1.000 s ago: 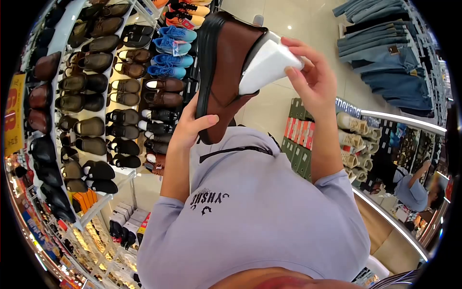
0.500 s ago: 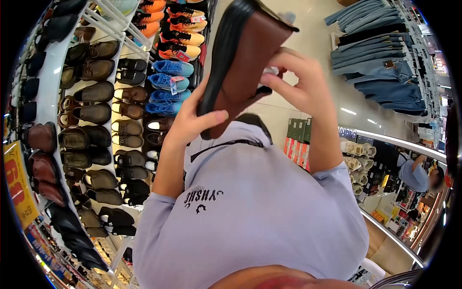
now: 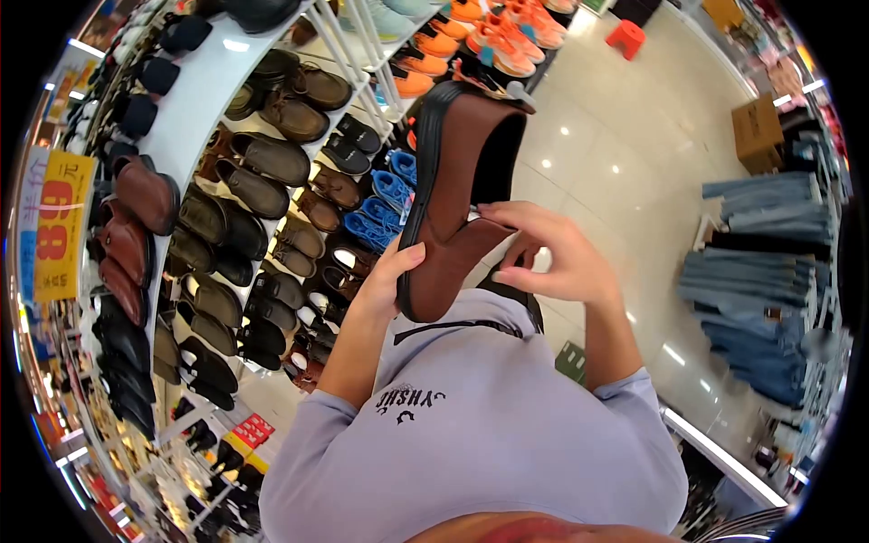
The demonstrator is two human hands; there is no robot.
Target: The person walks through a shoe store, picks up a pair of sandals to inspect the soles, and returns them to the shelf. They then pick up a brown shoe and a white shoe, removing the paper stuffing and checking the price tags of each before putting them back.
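A brown leather shoe [image 3: 457, 217] with a thick black sole and dark lining is held up in front of my chest, toe down and heel up. My left hand [image 3: 389, 281] is wrapped around the sole side near the toe, its thumb lying over the edge of the sole. At the shoe's opening, the fingertips of my right hand [image 3: 557, 258] touch the edge of the upper. The thumb of that hand is apart from the fingers. A small white bit shows by those fingertips, too small to make out.
White shelves [image 3: 204, 86] with rows of brown and black shoes stand on my left. Blue sneakers [image 3: 385, 204] and orange sneakers [image 3: 511, 41] are beyond. Jeans [image 3: 751, 281] hang at the right. A red stool [image 3: 625, 39] and a cardboard box [image 3: 757, 133] are farther off.
The view has swung to the right, showing more of the aisle. The shoe is lower in view, its opening more visible. My right hand's fingers have spread at the opening's edge.
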